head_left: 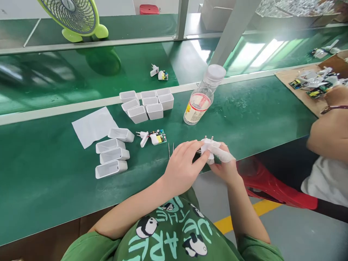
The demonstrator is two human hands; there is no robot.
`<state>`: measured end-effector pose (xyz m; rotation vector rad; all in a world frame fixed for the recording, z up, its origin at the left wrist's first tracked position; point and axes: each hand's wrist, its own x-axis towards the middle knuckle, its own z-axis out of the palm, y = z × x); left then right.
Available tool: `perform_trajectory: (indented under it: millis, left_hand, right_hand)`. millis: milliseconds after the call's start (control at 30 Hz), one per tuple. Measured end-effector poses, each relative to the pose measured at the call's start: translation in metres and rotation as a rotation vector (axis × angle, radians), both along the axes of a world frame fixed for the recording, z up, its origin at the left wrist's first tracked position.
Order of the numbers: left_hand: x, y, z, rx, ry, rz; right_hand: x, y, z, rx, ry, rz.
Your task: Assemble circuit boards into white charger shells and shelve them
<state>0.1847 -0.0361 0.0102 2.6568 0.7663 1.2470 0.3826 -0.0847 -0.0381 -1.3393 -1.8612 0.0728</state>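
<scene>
My left hand [182, 167] and my right hand [225, 168] come together near the bench's front edge. Both are closed on a white plug piece [207, 145] with its two metal pins pointing away from me. A whitish translucent strip [224, 155] extends from it over my right hand. Two thin metal tips, like those of tweezers [169, 150], stick out beyond my left hand; whether I hold them is hidden. Left of the hands lies a circuit board [160, 137] joined to another pinned plug piece [144, 137]. Open white plastic cases [112, 168] lie in a stack beside it.
More white cases [137, 114] stand behind, left of a clear bottle [199, 103]. White paper [94, 125] lies at left. Another board [163, 75] sits on the back strip, below a green fan [73, 14]. At right, a person's arm [330, 123] is beside a cardboard tray [293, 78] of parts.
</scene>
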Motion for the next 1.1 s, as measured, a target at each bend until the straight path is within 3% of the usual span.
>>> perform_trajectory:
  millis: [333, 467, 567, 867, 933, 1100]
  left_hand:
    - [-0.007, -0.016, -0.015, -0.467, -0.210, -0.123]
    - [0.000, -0.013, -0.009, -0.675, -0.247, -0.193]
    - [0.005, -0.006, -0.004, -0.710, -0.169, -0.262]
    - [0.007, 0.012, 0.005, -0.946, -0.162, -0.264]
    - [0.007, 0.013, 0.004, -0.930, -0.165, -0.236]
    - [0.007, 0.012, -0.006, -0.650, -0.108, -0.279]
  right_hand:
    - [-0.002, -0.010, 0.008, 0.061, -0.106, 0.039]
    - [0.000, -0.007, 0.007, 0.060, -0.039, 0.080]
    - [0.004, -0.008, 0.001, 0.040, -0.019, 0.089]
    - [0.005, -0.010, -0.001, -0.026, 0.047, 0.111]
    - [0.004, -0.008, 0.000, -0.014, 0.053, 0.104]
    - [0.006, -0.008, -0.004, -0.026, 0.110, 0.167]
